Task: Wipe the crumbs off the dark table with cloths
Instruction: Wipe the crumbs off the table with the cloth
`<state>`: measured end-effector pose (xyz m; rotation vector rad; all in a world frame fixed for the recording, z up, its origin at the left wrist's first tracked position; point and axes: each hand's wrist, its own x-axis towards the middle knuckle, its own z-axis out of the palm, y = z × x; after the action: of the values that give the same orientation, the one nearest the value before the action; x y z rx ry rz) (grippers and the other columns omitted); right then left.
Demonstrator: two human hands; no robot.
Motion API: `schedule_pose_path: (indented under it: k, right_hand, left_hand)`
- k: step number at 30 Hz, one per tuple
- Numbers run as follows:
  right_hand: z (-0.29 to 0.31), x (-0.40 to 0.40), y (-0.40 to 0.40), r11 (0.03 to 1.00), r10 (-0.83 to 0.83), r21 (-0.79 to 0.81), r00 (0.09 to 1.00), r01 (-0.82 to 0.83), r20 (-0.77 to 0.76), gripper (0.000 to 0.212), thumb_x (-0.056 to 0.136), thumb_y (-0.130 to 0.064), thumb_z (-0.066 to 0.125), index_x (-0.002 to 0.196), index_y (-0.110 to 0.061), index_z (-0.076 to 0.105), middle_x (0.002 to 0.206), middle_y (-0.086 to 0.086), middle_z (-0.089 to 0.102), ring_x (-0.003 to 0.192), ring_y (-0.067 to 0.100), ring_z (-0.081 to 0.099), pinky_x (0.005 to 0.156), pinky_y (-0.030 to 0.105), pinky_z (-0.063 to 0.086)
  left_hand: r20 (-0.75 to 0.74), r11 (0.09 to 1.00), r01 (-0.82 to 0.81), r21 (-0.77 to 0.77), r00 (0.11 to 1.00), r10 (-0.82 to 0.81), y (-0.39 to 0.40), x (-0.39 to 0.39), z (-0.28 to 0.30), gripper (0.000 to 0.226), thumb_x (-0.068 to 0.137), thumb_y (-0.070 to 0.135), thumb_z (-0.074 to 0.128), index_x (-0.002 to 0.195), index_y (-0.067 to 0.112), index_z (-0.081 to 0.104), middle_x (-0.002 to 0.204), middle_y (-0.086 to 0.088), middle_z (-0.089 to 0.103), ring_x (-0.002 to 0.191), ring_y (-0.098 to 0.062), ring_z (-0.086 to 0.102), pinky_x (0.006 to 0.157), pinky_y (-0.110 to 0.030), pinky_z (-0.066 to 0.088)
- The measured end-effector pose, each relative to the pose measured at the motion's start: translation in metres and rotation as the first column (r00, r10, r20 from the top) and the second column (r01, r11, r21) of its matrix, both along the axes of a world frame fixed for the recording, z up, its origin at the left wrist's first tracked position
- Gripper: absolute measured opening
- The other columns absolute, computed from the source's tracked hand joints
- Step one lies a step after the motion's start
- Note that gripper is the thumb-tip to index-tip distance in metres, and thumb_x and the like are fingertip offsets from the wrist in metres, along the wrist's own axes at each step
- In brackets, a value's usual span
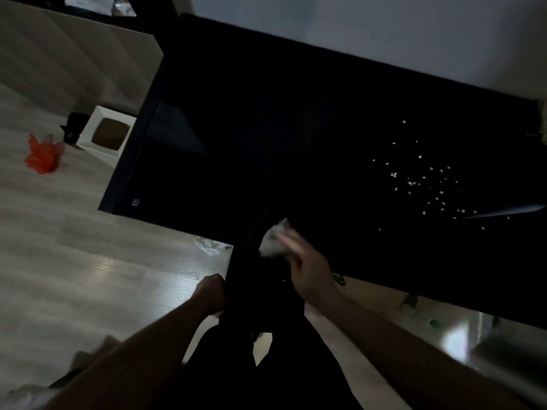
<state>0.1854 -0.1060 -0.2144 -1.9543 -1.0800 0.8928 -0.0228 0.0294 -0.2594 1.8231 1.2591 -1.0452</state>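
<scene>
The dark table (266, 128) fills the middle of the view. Several pale crumbs (426, 182) lie scattered on its right part. My right hand (307, 267) is at the table's near edge, blurred, gripping a small whitish cloth (273, 239) that sticks out past the fingers. My left hand (211, 291) is lower, below the table edge, closed on a dark cloth (251, 297) that hangs down and is hard to tell from the dark clothing behind it.
On the pale wood floor to the left stand a white open box (106, 136) and a dark object beside it, with a red crumpled thing (43, 156) further left. A crumpled clear wrapper (210, 245) lies under the table edge. A green cap (433, 322) is at the right.
</scene>
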Motion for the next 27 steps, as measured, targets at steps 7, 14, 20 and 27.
schedule_pose_path:
  k: [7,14,20,27]
  right_hand:
    - [0.008,0.136,0.024,0.897,-0.436,0.040,0.866,0.440,0.244,0.055,0.095,-0.003,0.038,0.148,-0.009,0.052,0.157,0.010,0.049,0.149,0.021,0.040,0.126,0.034,0.029]
    - [-0.018,0.175,-0.052,0.756,-0.486,-0.223,0.756,0.615,0.438,0.055,0.100,-0.003,0.047,0.152,-0.019,0.046,0.159,0.015,0.042,0.145,0.042,0.040,0.115,0.050,0.039]
    - [-0.038,0.075,-0.025,0.837,-0.412,-0.166,0.801,0.521,0.435,0.056,0.098,0.000,0.048,0.152,-0.017,0.048,0.167,0.005,0.032,0.158,0.030,0.017,0.126,0.054,0.016]
    - [-0.038,-0.047,0.007,0.979,-0.166,-0.078,0.954,0.191,0.248,0.062,0.093,-0.002,0.041,0.150,-0.023,0.050,0.163,-0.005,0.039,0.158,0.017,0.020,0.127,0.045,0.017]
  left_hand:
    - [0.046,1.000,0.009,0.006,0.999,-0.009,0.002,-0.012,-0.004,0.018,0.084,0.026,0.060,0.073,0.015,0.051,0.076,-0.003,0.059,0.085,-0.027,0.068,0.063,-0.028,0.045]
    - [0.079,0.998,0.048,0.030,0.996,-0.051,0.003,-0.014,-0.016,0.014,0.083,0.025,0.061,0.081,0.012,0.055,0.087,-0.012,0.069,0.092,-0.029,0.071,0.065,-0.028,0.047]
    - [0.097,0.997,0.064,0.035,0.993,-0.067,0.009,-0.017,-0.020,0.016,0.084,0.026,0.059,0.083,0.012,0.053,0.087,-0.011,0.067,0.092,-0.030,0.071,0.065,-0.029,0.046]
    - [0.082,0.996,0.073,0.052,0.994,-0.077,0.011,-0.017,-0.016,0.016,0.086,0.027,0.059,0.087,0.011,0.056,0.083,-0.006,0.061,0.094,-0.028,0.070,0.066,-0.028,0.045]
